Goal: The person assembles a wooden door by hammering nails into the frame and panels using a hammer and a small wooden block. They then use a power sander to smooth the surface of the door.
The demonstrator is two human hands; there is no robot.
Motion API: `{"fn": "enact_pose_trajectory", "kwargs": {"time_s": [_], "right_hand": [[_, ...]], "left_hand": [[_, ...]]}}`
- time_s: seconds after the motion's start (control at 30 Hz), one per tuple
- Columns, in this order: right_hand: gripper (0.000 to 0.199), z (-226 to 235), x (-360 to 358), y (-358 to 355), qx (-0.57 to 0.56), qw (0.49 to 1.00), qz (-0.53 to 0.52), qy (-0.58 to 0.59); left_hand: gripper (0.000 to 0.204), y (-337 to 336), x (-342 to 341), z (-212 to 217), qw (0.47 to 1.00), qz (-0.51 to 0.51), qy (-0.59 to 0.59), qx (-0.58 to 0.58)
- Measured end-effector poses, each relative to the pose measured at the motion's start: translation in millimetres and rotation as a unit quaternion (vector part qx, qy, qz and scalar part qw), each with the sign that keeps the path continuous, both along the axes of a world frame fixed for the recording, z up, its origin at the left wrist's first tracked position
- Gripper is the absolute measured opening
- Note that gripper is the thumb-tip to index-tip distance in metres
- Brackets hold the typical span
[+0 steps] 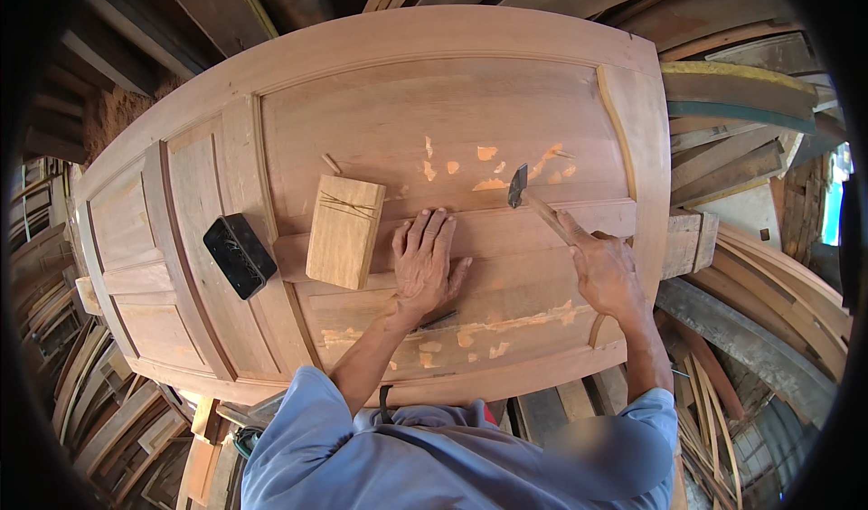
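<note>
A large panelled wooden door (380,103) lies flat in front of me. My left hand (425,261) rests palm down on its middle rail, fingers stretched out. In my right hand (604,270) is the wooden handle of a hammer (519,187); its dark metal head is over the door, to the right of my left hand. Left of that hand sits a pale wooden block (344,243) with a few thin dark nail-like pieces lying across its top. A thin dark rod (436,320) lies by my left wrist. Orange filler patches (491,184) mark the panels.
A black rectangular box (240,255) sits on the door's left part. A small wooden peg (331,163) touches the panel behind the block. Stacked planks (741,94) crowd the far and right sides, and more timber (90,392) is piled at the left.
</note>
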State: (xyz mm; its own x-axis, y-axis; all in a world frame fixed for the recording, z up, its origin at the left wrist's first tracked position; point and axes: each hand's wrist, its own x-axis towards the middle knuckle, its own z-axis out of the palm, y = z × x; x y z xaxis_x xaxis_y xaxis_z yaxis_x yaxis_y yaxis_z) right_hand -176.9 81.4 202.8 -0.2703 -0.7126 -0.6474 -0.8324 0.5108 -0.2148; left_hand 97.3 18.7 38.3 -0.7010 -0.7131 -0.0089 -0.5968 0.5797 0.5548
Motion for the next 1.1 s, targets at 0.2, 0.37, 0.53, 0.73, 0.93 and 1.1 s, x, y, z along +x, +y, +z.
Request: {"fn": "enact_pose_trajectory", "kwargs": {"time_s": [0.2, 0.37, 0.53, 0.73, 0.93, 1.1], "right_hand": [[0.056, 5, 3, -6, -0.107, 0.992, -0.055, -0.035], [0.053, -4, -10, 0, -0.024, 0.999, 0.004, -0.021], [0.051, 4, 0, -9, -0.101, 0.993, -0.045, -0.032], [0.053, 13, -10, -22, -0.075, 0.996, -0.028, -0.047], [0.053, -5, -16, -14, -0.021, 0.999, 0.007, -0.035], [0.052, 5, -16, -18, -0.115, 0.987, -0.076, -0.088]], "left_hand": [[0.076, -1, -7, 1, 1.000, 0.010, -0.021, -0.014], [0.076, -2, -6, 2, 1.000, 0.011, -0.023, 0.009], [0.075, -3, -7, 2, 1.000, 0.014, -0.019, -0.006], [0.074, -6, -8, 3, 1.000, 0.016, -0.011, -0.003], [0.074, -1, -6, 3, 1.000, 0.011, -0.024, 0.003], [0.073, -2, -6, 2, 1.000, 0.016, -0.019, 0.000]]}}
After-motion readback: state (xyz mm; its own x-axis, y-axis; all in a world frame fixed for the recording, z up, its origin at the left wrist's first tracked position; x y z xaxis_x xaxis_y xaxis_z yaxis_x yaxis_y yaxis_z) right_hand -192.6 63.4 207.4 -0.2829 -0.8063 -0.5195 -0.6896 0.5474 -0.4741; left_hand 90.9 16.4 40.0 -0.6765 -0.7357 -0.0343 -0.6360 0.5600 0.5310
